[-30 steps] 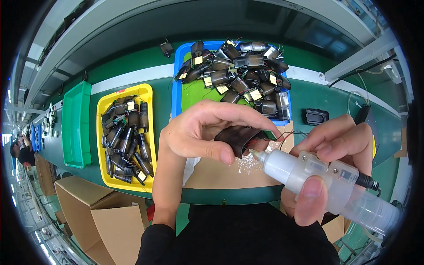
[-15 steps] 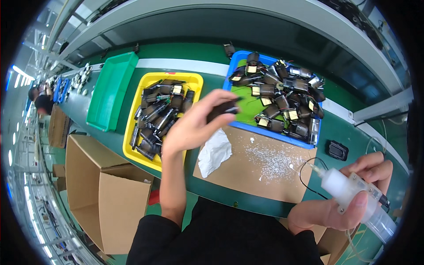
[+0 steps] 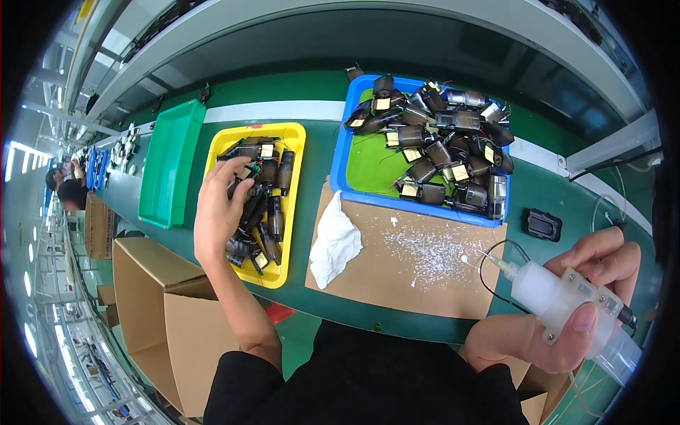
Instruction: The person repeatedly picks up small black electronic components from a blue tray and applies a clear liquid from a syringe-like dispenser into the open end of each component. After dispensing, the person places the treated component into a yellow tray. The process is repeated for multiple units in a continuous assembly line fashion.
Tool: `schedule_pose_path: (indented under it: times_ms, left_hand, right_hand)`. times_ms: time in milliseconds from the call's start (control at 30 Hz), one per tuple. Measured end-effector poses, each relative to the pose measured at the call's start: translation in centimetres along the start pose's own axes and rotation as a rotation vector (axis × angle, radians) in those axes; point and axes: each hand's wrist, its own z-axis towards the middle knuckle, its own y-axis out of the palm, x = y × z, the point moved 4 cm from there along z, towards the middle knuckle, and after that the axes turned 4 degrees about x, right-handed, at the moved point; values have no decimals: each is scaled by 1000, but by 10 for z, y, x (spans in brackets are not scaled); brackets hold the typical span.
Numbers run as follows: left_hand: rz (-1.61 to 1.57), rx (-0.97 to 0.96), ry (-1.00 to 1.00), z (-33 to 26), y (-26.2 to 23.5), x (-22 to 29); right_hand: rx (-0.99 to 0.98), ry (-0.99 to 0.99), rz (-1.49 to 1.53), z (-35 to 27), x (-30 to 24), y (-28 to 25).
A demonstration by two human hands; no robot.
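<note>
Three trays stand in a row on the green counter (image 3: 322,152): one green tray (image 3: 168,164) on the left, one yellow tray (image 3: 290,205) in the middle, one blue tray (image 3: 358,159) on the right. The yellow tray holds about a dozen dark cylindrical parts (image 3: 273,216), some with pale labels; exact count uncertain, since the left hand (image 3: 221,212) covers several. The blue tray holds a heap of some twenty like parts (image 3: 443,152), piled too thickly to count. One brown cardboard sheet (image 3: 397,269) lies before the blue tray, speckled with white flecks, with one crumpled white cloth (image 3: 334,244) on its left edge. One small black block (image 3: 544,224) lies right of the sheet. Left hand: grip lowered among the yellow tray's parts, fingers curled; whether it clasps one cannot be told. Right hand (image 3: 559,326): grip clenched around one translucent white dispenser (image 3: 567,308), nozzle pointing toward the sheet, a thin black wire looping near its tip; its rear end is cut off at the rim. One open cardboard box (image 3: 152,312) stands below the counter's left side.
</note>
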Motion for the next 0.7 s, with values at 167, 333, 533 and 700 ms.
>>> schedule_pose_path:
  times_ms: [167,333,533,700]
  left_hand:
    - [-81,90,229,68,39,33]
    - [-93,-140,-42,192,151,49]
    - [-22,-279,-210,254,233,65]
    - [-288,30,198,237,211,77]
  right_hand:
    - [10,30,-86,4,4,-1]
    - [97,-38,-71,9,7,-3]
    - [285,-52,28,8,8,0]
    - [309,-71,-15,9,6,1]
